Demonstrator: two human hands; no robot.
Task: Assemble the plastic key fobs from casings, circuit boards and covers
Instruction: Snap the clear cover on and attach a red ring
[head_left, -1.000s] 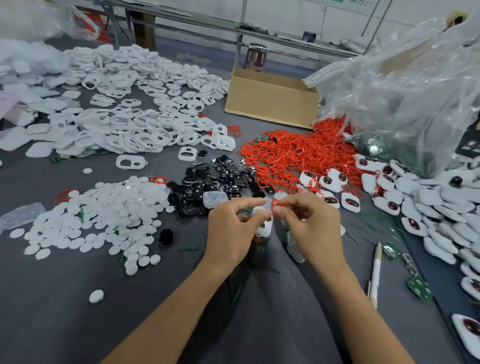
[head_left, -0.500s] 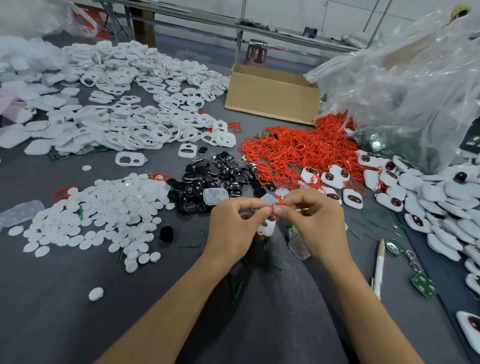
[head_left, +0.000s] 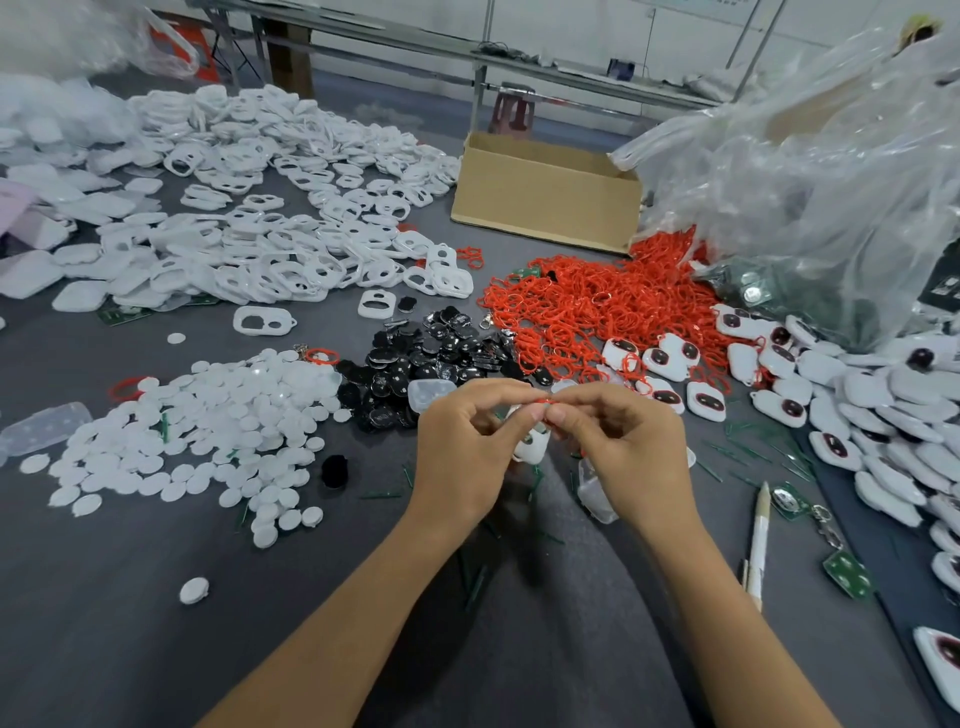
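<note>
My left hand (head_left: 465, 452) and my right hand (head_left: 623, 452) meet fingertip to fingertip above the grey table (head_left: 130, 623). Both pinch a thin red loop (head_left: 543, 401). A white key fob (head_left: 532, 444) hangs from that loop between my hands, partly hidden by my fingers. Behind my hands lie a heap of red loops (head_left: 587, 306), a pile of black button pads (head_left: 431, 364) and a spread of white round covers (head_left: 208, 426). White casing frames (head_left: 249, 234) fill the far left. Finished fobs (head_left: 857, 395) lie at the right.
A cardboard box (head_left: 545, 197) stands at the back centre. A big clear plastic bag (head_left: 810, 182) bulges at the back right. A pen (head_left: 758, 535), a green circuit board (head_left: 848, 574) and a small clear plastic case (head_left: 597, 493) lie near my right wrist.
Both hands stay pinched on the red loop and have shifted slightly, fingertips now closer together; the white fob hangs a little lower between them.
</note>
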